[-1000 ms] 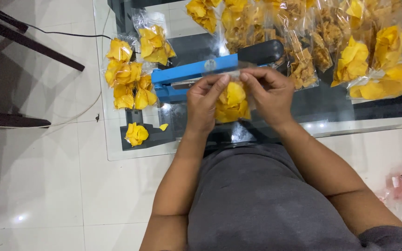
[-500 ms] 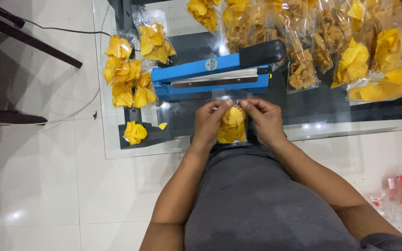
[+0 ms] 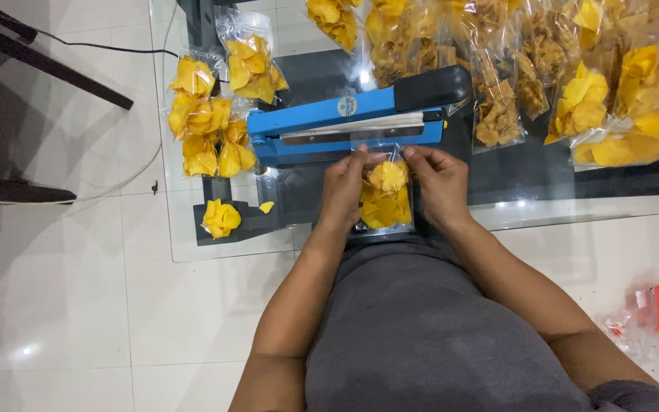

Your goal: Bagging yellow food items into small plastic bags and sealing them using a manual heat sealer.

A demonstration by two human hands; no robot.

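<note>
My left hand (image 3: 342, 191) and my right hand (image 3: 439, 183) pinch the top corners of a small clear bag of yellow chips (image 3: 385, 197), one hand on each side. The bag hangs over the near edge of a glass table (image 3: 184, 244), its open mouth right below the jaw of a blue heat sealer (image 3: 348, 126). The sealer has a black handle at its right end and lies flat across the table in front of me.
Sealed bags of yellow chips (image 3: 207, 126) lie left of the sealer, and many more bags (image 3: 589, 91) fill the table's back and right. Loose yellow chips (image 3: 221, 219) sit near the left front corner. A black cable (image 3: 101, 49) crosses the white tiled floor. Red-and-clear wrappers (image 3: 654, 309) lie at right.
The bag came down from the sealer's jaw toward my body, then rose slightly back up to just below the jaw. Both hands stayed on its top corners.
</note>
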